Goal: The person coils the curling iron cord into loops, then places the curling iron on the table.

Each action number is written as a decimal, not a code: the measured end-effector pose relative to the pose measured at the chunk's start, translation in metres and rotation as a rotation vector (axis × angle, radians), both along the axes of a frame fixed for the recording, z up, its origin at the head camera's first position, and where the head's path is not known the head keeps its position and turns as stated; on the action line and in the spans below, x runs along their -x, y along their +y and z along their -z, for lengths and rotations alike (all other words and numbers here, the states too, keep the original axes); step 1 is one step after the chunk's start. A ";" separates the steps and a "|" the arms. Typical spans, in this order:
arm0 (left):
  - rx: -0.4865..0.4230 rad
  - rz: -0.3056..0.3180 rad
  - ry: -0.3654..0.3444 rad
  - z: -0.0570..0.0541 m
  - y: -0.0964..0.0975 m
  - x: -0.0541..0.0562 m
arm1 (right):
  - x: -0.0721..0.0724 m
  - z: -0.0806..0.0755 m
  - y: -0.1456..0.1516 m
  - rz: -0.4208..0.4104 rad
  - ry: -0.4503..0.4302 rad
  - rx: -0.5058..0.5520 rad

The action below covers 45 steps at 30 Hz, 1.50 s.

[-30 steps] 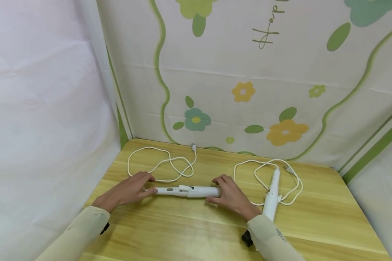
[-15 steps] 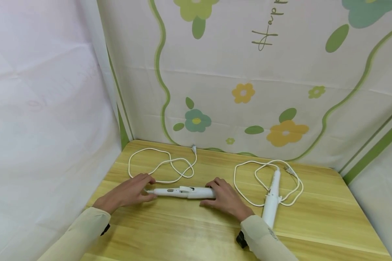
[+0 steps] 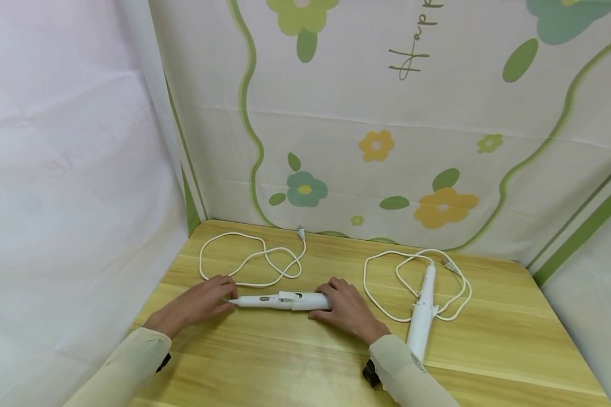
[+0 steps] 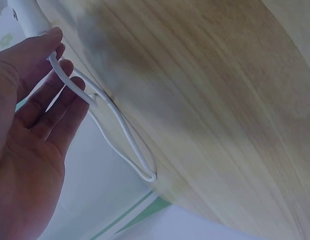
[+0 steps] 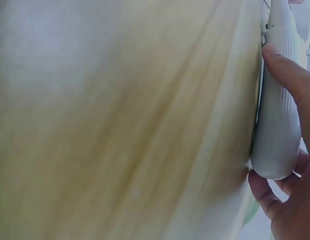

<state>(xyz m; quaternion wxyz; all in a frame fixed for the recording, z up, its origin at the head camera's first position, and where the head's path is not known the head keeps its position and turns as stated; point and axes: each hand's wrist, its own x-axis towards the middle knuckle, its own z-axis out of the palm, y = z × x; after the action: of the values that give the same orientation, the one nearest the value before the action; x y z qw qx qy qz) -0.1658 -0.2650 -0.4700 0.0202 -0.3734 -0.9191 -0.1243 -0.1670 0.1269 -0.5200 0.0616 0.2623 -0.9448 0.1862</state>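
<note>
Curling iron [image 3: 285,300]: lay beside cord [image 3: 249,257].
Right hand [image 3: 347,309]: barrel end was clasped (grip best kept level).
Left hand [image 3: 198,302]: relaxed fingers touched cord end.

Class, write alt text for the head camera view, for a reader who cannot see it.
Two hands rest at either end of a white curling iron lying across a wooden table: the left hand at its cord end, the right hand over its barrel tip. A second curling iron with a looped cord lies to the right, before a flowered backdrop.
</note>
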 end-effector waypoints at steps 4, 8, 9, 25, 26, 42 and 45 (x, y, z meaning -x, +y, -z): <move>-0.017 0.004 0.014 0.002 -0.003 -0.001 | 0.000 -0.001 0.000 -0.007 -0.004 0.006; -0.025 0.010 0.019 0.003 -0.004 -0.001 | -0.002 -0.003 0.000 -0.001 -0.039 0.021; -0.027 0.010 0.018 0.003 -0.004 -0.002 | -0.002 -0.003 0.000 0.001 -0.047 0.026; -0.130 0.009 -0.040 -0.010 -0.006 -0.011 | -0.017 -0.023 0.008 -0.029 -0.002 0.075; -0.139 0.011 -0.041 -0.011 -0.005 -0.012 | -0.018 -0.025 0.009 -0.030 -0.001 0.090; -0.167 -0.022 -0.164 -0.028 0.011 -0.016 | -0.035 -0.051 0.033 -0.105 0.102 0.319; -0.185 -0.020 -0.181 -0.033 0.016 -0.018 | -0.038 -0.056 0.039 -0.130 0.136 0.349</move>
<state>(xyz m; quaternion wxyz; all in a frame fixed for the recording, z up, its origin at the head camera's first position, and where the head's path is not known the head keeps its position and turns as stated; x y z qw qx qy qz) -0.1483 -0.2492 -0.4368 -0.0270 -0.3479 -0.9055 -0.2417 -0.1291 0.1661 -0.4637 0.1575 0.3200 -0.8730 0.3326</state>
